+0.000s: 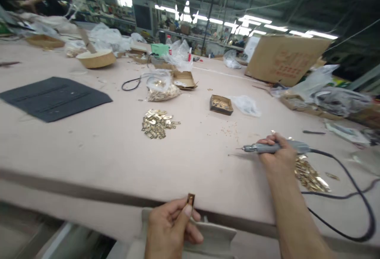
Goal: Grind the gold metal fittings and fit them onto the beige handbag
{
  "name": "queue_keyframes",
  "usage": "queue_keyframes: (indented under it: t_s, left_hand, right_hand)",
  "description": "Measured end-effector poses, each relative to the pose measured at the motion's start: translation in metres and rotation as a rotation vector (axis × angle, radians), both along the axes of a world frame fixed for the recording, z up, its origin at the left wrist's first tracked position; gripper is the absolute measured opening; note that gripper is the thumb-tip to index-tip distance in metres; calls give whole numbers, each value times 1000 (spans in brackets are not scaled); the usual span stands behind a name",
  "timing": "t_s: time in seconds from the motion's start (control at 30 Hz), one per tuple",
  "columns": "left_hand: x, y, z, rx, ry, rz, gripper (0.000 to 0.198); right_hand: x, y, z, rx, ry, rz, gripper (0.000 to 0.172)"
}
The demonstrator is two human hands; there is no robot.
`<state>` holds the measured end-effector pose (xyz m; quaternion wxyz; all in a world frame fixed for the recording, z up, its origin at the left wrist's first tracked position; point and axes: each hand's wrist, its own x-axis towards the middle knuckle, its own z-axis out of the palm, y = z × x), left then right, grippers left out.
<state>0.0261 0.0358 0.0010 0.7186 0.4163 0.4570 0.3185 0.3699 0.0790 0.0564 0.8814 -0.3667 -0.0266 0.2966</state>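
In my left hand [170, 225], at the table's front edge, a small gold-coloured metal plate [191, 198] is pinched between thumb and fingers. A beige flat piece [215, 233] shows just behind and below these fingers; whether they touch it I cannot tell. My right hand [279, 156] is wrapped around a grey electric screwdriver [299, 146], held above the table with its thin bit pointing left. Beside my right wrist lies a pile of gold metal parts [310, 176]. Another heap of gold metal parts [157, 124] lies farther left on the table.
A small box of tiny parts [221, 104] stands mid-table, with loose bits scattered before it. Behind the left heap is a filled plastic bag [163, 89]. A dark sheet [53, 99] lies left. The screwdriver's black cable [353, 176] loops right. A large carton [287, 59] stands at the back.
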Motion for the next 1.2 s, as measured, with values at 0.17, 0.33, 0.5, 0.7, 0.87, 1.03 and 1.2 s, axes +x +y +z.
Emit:
queue_keyframes:
  t_s: [0.17, 0.33, 0.5, 0.7, 0.87, 1.03, 1.2]
  left_hand:
    - [5, -7, 7, -45, -34, 91, 39]
    - [5, -16, 4, -43, -21, 130, 34]
    - [6, -19, 4, -55, 12, 116, 31]
    - [7, -19, 3, -38, 56, 110, 30]
    - [8, -20, 0, -32, 28, 118, 28]
    - [6, -20, 1, -9, 38, 120, 28]
    - [4, -19, 1, -1, 46, 106, 30]
  right_hand:
    - [-61, -34, 23, 108, -85, 160, 17]
    - [-139, -61, 41, 96, -278, 195, 16]
    - [-194, -70, 44, 32, -435, 205, 16]
    - [-220, -65, 34, -6, -630, 247, 10]
    - [-227, -62, 28, -1, -721, 243, 8]
    - [-231, -61, 24, -26, -727, 257, 9]
    - [-232, -61, 21, -19, -765, 269, 8]
